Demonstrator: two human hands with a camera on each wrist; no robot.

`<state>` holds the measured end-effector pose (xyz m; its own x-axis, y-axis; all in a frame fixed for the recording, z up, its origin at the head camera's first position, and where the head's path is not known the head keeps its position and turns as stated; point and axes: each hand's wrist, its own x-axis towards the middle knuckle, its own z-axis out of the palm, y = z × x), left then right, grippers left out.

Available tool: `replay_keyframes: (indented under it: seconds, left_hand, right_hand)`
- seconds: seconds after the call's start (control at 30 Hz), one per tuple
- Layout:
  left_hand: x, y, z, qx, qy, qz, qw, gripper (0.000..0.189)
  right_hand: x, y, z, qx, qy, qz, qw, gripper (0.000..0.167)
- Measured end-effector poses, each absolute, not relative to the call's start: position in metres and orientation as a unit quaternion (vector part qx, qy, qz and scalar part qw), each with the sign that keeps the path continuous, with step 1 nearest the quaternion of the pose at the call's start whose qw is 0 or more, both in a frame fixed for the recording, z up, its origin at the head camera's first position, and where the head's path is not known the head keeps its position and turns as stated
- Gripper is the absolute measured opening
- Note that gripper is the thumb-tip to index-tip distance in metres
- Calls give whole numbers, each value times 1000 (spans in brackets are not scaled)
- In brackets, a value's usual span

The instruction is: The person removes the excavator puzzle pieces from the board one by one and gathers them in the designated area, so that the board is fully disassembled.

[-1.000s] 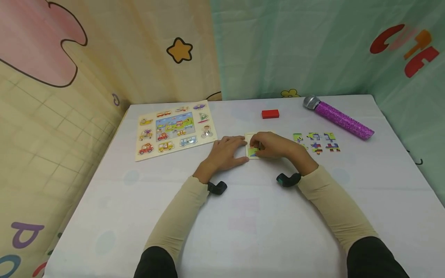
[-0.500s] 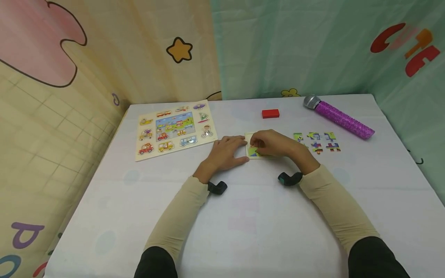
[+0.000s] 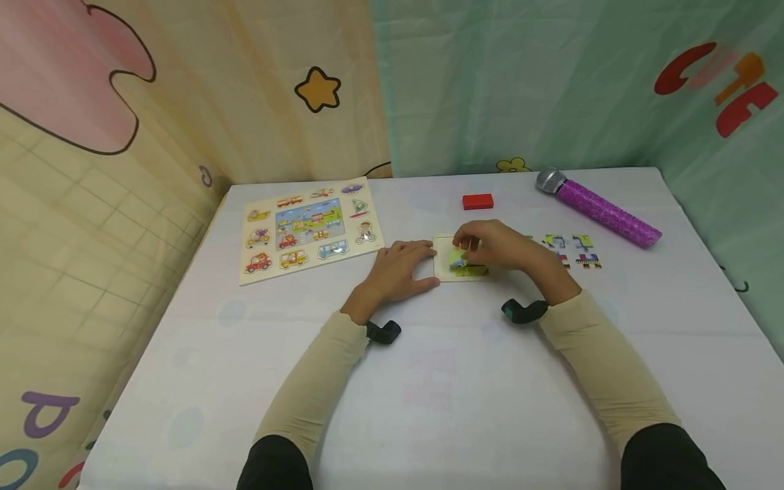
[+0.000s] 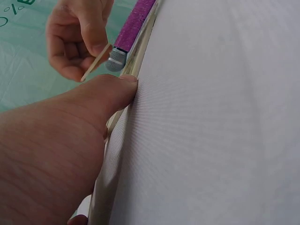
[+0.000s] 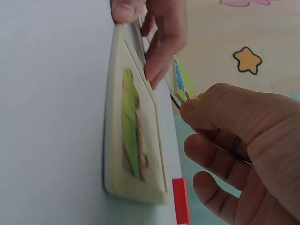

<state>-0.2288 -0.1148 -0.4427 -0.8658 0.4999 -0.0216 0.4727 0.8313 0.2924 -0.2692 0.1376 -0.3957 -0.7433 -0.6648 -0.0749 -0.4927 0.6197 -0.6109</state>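
My left hand (image 3: 401, 269) rests at the left side of a small wooden puzzle tray (image 3: 444, 246), its fingers and thumb touching the edge. Just above the tray, my right hand (image 3: 499, 245) pinches a puzzle piece (image 5: 182, 80) between thumb and fingers. That piece is thin, green and blue; it shows edge-on in the left wrist view. Along the tray's near side lie fitted green pieces (image 5: 129, 119), partly covered by the right hand in the head view. Several loose puzzle pieces (image 3: 554, 241) lie to the right, some hidden behind the right hand and wrist.
A larger board with vehicle pictures (image 3: 309, 216) lies at the back left. Behind the tray is a red block (image 3: 478, 201). A glittery purple microphone (image 3: 606, 212) lies at the back right. Patterned curtains stand behind the white table (image 3: 429, 388).
My right hand has moved up and to the right with the puzzle piece, uncovering more of the green pieces in the tray. The left hand stays at the tray's edge.
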Motion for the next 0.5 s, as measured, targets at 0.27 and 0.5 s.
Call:
replay_keyframes:
  seconds: [0.27,0.5]
  left_hand:
    - [-227,-115,-442,254,956,137,49,64]
    - [-227,-113,-442,251,956,145,49,63]
  right_hand:
    - [-252,204,-383,-259,916,-280,121,20]
    - [-230,249,-394,-274,924,-242,109,16]
